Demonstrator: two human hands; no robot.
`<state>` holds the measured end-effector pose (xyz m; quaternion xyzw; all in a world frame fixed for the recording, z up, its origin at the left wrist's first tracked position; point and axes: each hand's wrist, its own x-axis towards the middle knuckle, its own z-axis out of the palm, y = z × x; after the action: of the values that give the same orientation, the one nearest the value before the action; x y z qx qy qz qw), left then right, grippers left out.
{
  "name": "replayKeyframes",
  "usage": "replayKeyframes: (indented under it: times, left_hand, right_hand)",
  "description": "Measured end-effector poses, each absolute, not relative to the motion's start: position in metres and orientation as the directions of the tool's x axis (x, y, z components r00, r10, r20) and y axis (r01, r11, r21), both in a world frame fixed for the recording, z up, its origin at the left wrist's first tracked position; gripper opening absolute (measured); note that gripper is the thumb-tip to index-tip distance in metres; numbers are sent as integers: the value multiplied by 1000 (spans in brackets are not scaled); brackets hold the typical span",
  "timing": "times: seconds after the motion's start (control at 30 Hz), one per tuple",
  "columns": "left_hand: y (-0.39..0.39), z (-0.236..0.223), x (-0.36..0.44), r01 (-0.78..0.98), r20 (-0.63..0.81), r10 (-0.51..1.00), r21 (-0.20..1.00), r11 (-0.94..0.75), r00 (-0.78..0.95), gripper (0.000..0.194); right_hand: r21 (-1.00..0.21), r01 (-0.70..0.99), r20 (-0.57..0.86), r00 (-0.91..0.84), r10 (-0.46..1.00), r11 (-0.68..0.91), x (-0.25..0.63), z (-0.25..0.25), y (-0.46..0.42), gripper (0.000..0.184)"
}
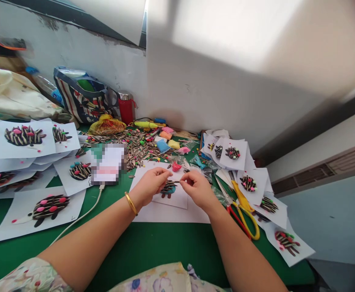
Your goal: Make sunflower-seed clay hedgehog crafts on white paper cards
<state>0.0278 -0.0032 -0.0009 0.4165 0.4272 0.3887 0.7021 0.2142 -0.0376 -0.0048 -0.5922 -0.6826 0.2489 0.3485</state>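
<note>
In the head view a hedgehog picture [168, 190] lies on white paper [177, 202], its body blue with dark striped sunflower seeds and brown feet. My right hand [199, 188] is at its right, thumb and forefinger pinching a dark sunflower seed [176, 182] just above the picture. Over the picture's left side is my left hand [151, 184], wearing a gold bangle, with its fingers curled together. Whatever it may hold is hidden. A red lump of modelling clay [176, 166] sits just beyond the hands.
Loose sunflower seeds [134, 150] are heaped behind the paper, beside coloured clay packets [163, 146]. Yellow-handled scissors [247, 219] and a yellow utility knife [241, 194] lie right. A blurred-out phone [108, 164] with a cable [89, 209] is left. Finished hedgehog cards [40, 211] flank both sides.
</note>
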Motion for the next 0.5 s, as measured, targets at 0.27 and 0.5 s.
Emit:
replayKeyframes:
  times: [0.27, 0.5]
  left_hand:
    - [22, -3, 9, -516, -304, 940, 786, 341, 157, 10]
    - [27, -12, 9, -562, -369, 915, 728, 393, 161, 7]
  right_hand:
    - [-552, 803, 158, -164, 974, 225, 212, -20, -33, 7]
    - [-513, 824, 161, -183, 970, 241, 209, -26, -32, 9]
